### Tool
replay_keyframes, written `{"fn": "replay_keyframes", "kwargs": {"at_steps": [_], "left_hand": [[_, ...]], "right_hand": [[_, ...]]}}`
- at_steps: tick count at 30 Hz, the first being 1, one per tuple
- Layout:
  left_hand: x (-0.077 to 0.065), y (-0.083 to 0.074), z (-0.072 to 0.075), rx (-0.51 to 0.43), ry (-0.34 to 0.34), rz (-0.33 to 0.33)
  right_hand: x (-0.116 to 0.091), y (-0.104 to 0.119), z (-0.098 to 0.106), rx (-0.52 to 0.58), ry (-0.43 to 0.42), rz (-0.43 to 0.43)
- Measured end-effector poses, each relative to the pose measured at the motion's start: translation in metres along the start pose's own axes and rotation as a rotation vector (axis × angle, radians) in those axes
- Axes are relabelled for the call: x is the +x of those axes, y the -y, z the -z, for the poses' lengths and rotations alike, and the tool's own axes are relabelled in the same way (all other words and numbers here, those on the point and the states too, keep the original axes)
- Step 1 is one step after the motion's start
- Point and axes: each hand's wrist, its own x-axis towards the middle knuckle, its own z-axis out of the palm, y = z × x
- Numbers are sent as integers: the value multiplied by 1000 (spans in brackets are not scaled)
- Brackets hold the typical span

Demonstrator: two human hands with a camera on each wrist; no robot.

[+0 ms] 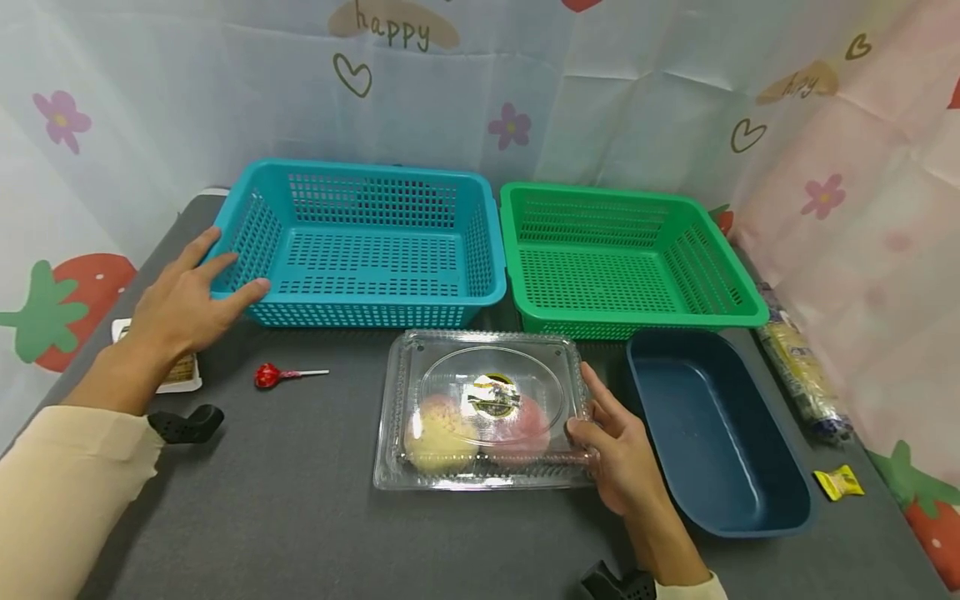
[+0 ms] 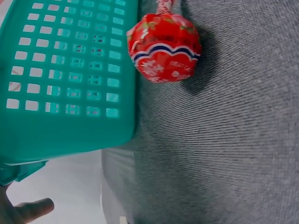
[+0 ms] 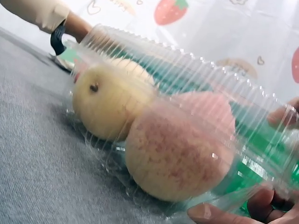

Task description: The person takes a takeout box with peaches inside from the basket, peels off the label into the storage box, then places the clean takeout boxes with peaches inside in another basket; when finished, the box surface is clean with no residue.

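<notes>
My right hand [image 1: 622, 454] grips the right edge of a clear plastic clamshell box [image 1: 397, 400], its thumb on the lid side. Inside the box sit a yellowish round fruit [image 3: 112, 102] and a pink-speckled round fruit [image 3: 180, 149]. At the back left, my left hand [image 1: 180, 300] rests on the front left corner of a blue basket [image 1: 360, 312], its fingers spread across the rim. A red-wrapped lollipop [image 1: 267, 376] lies on the dark cloth in front of that basket; the left wrist view shows its head [image 2: 164, 49] close beside the basket wall.
A green basket [image 1: 637, 323] stands right of the blue one, with a dark blue tub [image 1: 712, 417] in front. Along the right edge lie a long clear-wrapped packet [image 1: 798, 367] and a small yellow-wrapped candy [image 1: 840, 482]. A white-edged packet [image 1: 183, 375] lies under the left forearm.
</notes>
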Motion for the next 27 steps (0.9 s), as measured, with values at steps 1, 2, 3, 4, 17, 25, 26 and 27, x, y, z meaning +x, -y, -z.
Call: {"fn": "replay_keyframes", "kwargs": {"at_steps": [1, 2, 3, 4, 17, 25, 26, 27], "left_hand": [[0, 0, 1, 3, 10, -2], [0, 0, 2, 6, 19, -5], [1, 0, 4, 9, 26, -11], [1, 0, 5, 11, 32, -16], [-17, -47, 50, -127, -123, -77], [-43, -82, 65, -205, -187, -133], [-46, -86, 66, -221, -197, -143], [-49, -90, 67, -238, -212, -152]], "right_hand": [[0, -1, 0, -10, -1, 1], [1, -2, 1, -30, -3, 3], [1, -2, 2, -49, -3, 9], [1, -3, 3, -74, -3, 15], [2, -3, 3, -255, -41, 87], [3, -2, 2, -240, -21, 76], [3, -2, 2, -238, -23, 76], [3, -2, 2, -241, -25, 76]]}}
